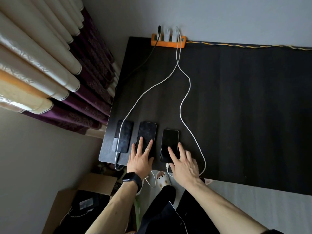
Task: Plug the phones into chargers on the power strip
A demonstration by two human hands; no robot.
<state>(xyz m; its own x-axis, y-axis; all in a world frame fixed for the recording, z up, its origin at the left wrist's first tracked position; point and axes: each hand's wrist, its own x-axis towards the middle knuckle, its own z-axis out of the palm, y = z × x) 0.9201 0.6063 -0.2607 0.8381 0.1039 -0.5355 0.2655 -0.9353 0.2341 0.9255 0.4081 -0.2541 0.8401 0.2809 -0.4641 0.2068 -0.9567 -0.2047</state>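
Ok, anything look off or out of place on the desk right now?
Mostly tidy: three phones lie side by side. One oddity: a white cable runs across the left phone and loops off the table's near edge. The middle phone's connection is hidden under the left hand.

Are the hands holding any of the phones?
No, nothing is gripped. The left hand lies flat on the middle phone's lower part; the right hand rests fingers on the right phone's bottom end.
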